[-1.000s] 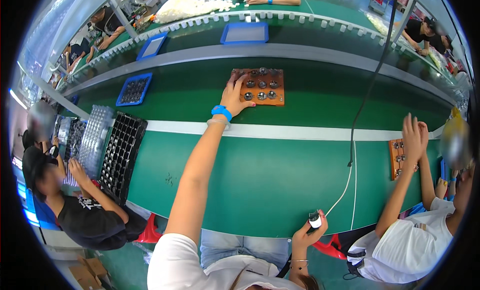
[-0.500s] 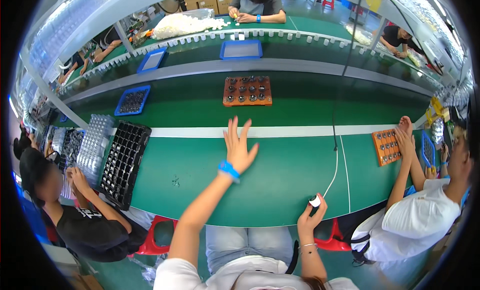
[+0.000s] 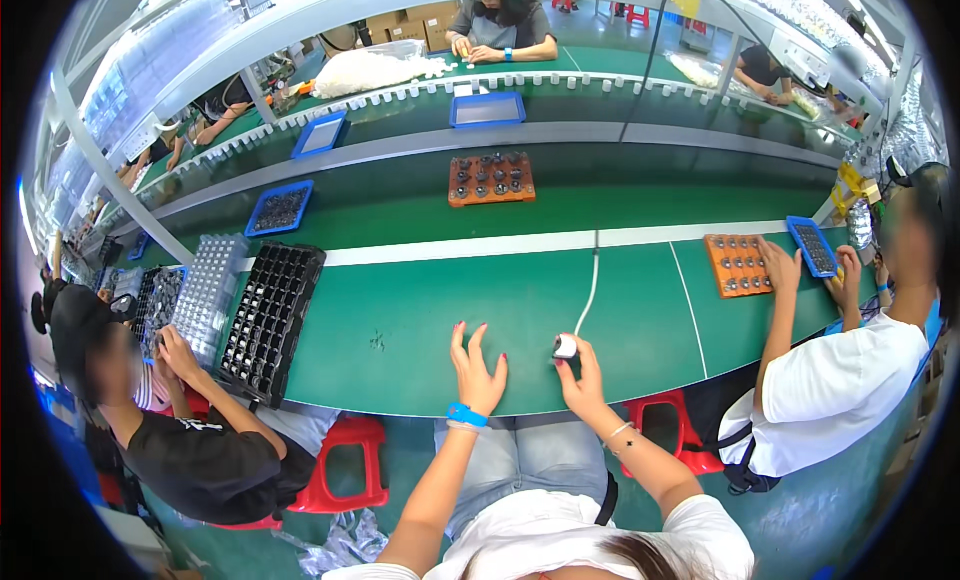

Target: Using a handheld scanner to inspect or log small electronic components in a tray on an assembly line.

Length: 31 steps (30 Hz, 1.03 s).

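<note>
My left hand [image 3: 479,377] hovers over the near part of the green table [image 3: 420,290]. Its fingers are spread and nothing is in them; a blue band circles the wrist. To its right, my right hand [image 3: 581,375] grips a small, rounded white device [image 3: 565,347] with a dark end. A white cord [image 3: 590,290] runs from near that device up the table, joining a dark cable farther up. What kind of device it is, I cannot tell. Beyond the white strip, an orange tray [image 3: 491,181] carries rows of small dark metallic parts.
A black gridded tray [image 3: 268,325] lies at the left, near a person in a dark shirt [image 3: 190,455]. Tiny dark bits [image 3: 377,340] lie on the table. At the right, a person in white [image 3: 830,390] touches another orange tray [image 3: 738,266]. Blue trays and rails are farther back.
My left hand has drawn back toward me from near the white strip. My right hand has moved left and away from me with the white device. The view has shifted.
</note>
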{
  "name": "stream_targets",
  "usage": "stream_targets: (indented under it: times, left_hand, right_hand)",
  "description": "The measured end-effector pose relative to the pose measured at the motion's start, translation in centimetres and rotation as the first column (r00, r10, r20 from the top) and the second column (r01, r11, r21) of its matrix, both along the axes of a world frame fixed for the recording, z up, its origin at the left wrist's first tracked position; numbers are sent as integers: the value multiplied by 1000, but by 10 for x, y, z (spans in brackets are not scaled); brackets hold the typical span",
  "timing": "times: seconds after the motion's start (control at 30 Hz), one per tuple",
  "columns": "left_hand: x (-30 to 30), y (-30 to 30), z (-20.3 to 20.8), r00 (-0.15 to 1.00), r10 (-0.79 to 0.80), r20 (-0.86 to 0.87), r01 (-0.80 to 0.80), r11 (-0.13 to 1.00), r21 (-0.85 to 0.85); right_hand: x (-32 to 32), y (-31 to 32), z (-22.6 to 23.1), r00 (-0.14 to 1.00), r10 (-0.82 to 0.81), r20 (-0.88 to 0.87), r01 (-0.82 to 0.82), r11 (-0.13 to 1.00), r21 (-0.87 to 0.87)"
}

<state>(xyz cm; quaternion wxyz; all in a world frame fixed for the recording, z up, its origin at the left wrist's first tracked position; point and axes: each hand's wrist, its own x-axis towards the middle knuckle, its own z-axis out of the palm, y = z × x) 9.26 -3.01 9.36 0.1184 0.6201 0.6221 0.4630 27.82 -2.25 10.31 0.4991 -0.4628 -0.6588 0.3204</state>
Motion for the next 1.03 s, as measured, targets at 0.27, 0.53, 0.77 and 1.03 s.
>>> stream_targets:
  times: [0.27,0.53,0.77,1.03]
  left_hand:
    - [-3,2,-4,996,-34,82,38,998,-46]
    - [3,43,-3,981,-154,117,161,985,-54]
    - [67,117,-8,858,-514,0,514,858,-3]
    - [89,164,-10,853,-521,39,521,854,13]
  right_hand:
    - [-38,3,-11,974,-100,-205,95,995,-35]
    - [-35,-5,-14,984,-170,-61,180,939,293]
    - [-7,-45,-3,963,-250,-99,269,895,357]
    - [34,-28,1,645,-554,-526,606,791,-90]
